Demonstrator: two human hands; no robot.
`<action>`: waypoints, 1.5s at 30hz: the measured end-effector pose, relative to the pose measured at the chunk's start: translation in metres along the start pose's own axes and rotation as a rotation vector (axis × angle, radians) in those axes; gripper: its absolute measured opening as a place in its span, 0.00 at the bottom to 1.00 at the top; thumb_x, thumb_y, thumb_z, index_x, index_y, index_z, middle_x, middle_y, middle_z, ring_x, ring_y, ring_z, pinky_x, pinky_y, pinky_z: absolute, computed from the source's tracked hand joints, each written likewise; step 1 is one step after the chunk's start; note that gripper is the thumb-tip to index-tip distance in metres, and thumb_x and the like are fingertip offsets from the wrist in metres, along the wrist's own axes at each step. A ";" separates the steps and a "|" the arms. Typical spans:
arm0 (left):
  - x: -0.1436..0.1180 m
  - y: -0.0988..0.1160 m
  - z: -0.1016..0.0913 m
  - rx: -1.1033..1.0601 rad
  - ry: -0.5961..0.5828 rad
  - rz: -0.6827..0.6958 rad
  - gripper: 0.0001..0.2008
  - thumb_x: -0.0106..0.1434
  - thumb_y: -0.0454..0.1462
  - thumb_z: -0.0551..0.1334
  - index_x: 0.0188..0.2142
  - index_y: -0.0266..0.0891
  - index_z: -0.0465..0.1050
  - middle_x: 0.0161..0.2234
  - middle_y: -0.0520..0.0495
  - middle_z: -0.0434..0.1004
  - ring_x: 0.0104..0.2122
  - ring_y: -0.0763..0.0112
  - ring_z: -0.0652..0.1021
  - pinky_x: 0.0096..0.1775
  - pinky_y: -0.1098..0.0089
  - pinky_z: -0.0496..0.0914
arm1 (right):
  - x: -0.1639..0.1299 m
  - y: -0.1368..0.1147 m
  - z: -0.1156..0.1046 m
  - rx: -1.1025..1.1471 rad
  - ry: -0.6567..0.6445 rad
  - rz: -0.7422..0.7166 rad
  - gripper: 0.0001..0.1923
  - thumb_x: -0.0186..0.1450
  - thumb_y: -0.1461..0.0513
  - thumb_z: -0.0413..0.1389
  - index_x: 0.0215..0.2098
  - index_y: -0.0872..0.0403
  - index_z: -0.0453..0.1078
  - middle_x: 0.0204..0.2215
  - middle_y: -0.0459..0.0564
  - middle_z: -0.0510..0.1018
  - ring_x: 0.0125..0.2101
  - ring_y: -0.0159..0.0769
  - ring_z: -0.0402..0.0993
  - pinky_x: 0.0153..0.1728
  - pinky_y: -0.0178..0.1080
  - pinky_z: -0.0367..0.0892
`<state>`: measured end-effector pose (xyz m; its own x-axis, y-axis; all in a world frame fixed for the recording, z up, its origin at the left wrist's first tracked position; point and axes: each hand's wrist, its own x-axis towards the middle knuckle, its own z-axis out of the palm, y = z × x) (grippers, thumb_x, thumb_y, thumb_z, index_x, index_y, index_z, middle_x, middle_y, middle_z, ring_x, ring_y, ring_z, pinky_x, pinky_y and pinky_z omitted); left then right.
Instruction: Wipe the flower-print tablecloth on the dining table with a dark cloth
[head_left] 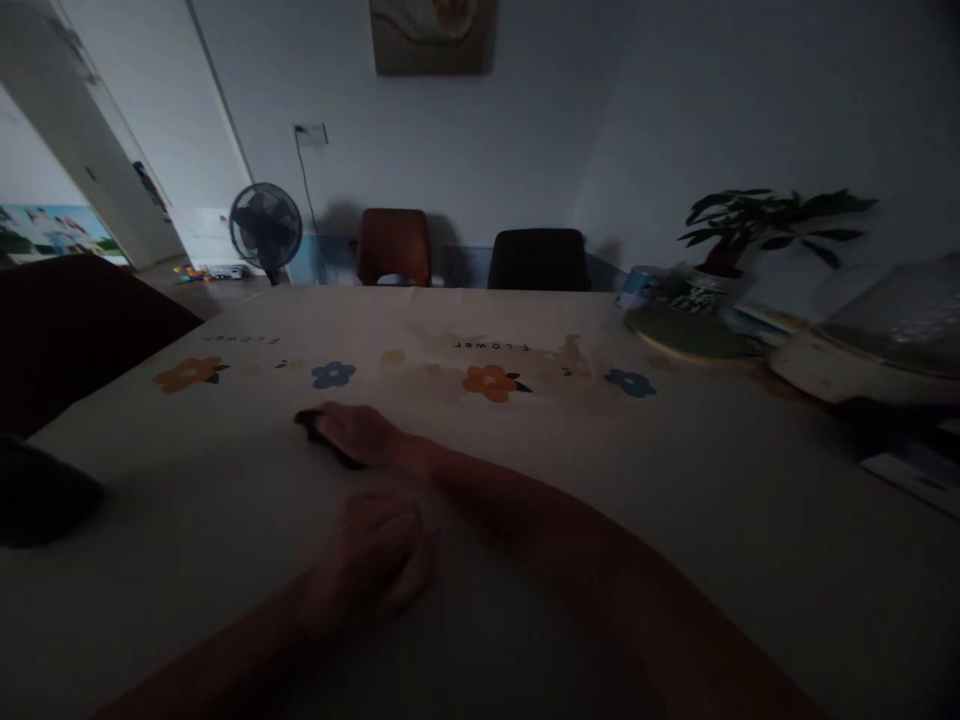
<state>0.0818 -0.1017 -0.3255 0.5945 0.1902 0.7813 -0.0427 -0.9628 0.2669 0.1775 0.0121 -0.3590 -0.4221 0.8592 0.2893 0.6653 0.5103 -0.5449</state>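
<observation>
My right hand [364, 432] reaches across to the left over the tablecloth [247, 480]. It presses on a dark cloth [337, 455], whose edges stick out under the fingers and along the near side of the palm. Closer to me, my left hand [371, 555] is curled into a loose fist above the table, somewhat blurred. Nothing shows in its fingers. The tablecloth is pale, with orange and blue flowers and the word "Flower" printed across its far part. The room is dim.
At the right stand a potted plant [724, 265], a round green mat [690, 335] and a white pot with a clear lid [877, 340]. A dark object [45, 495] lies at the left edge. Beyond the table are a brown chair [394, 245], a black chair [538, 260] and a fan [266, 225].
</observation>
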 end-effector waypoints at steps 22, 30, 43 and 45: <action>-0.003 0.026 0.013 -0.058 -0.004 0.100 0.14 0.61 0.28 0.53 0.22 0.39 0.51 0.18 0.57 0.51 0.19 0.77 0.50 0.23 0.68 0.47 | -0.096 0.013 -0.042 -0.230 -0.191 -0.114 0.21 0.78 0.55 0.44 0.66 0.47 0.63 0.68 0.54 0.55 0.69 0.48 0.44 0.66 0.64 0.40; -0.004 0.027 0.011 -0.070 0.002 0.115 0.19 0.68 0.29 0.51 0.20 0.38 0.52 0.18 0.56 0.52 0.19 0.77 0.53 0.23 0.67 0.47 | 0.045 0.010 -0.002 -0.270 -0.270 -0.067 0.17 0.77 0.61 0.45 0.61 0.48 0.68 0.64 0.52 0.63 0.67 0.46 0.49 0.67 0.63 0.41; 0.003 0.000 0.006 -0.053 0.120 -0.016 0.17 0.67 0.30 0.53 0.23 0.40 0.49 0.18 0.56 0.55 0.19 0.78 0.55 0.24 0.70 0.53 | 0.087 -0.043 0.040 -0.204 -0.366 -0.162 0.26 0.76 0.48 0.46 0.67 0.47 0.59 0.69 0.50 0.53 0.70 0.50 0.39 0.65 0.68 0.32; 0.004 0.001 0.003 -0.012 0.103 -0.001 0.17 0.66 0.29 0.53 0.22 0.40 0.49 0.18 0.56 0.55 0.19 0.78 0.55 0.24 0.70 0.51 | 0.057 -0.044 0.035 -0.183 -0.355 -0.250 0.24 0.76 0.48 0.49 0.66 0.47 0.62 0.68 0.51 0.56 0.69 0.49 0.43 0.66 0.67 0.36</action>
<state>0.0869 -0.1024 -0.3239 0.5085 0.2104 0.8350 -0.0524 -0.9603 0.2739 0.1025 0.0375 -0.3465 -0.7466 0.6592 0.0894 0.6006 0.7257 -0.3357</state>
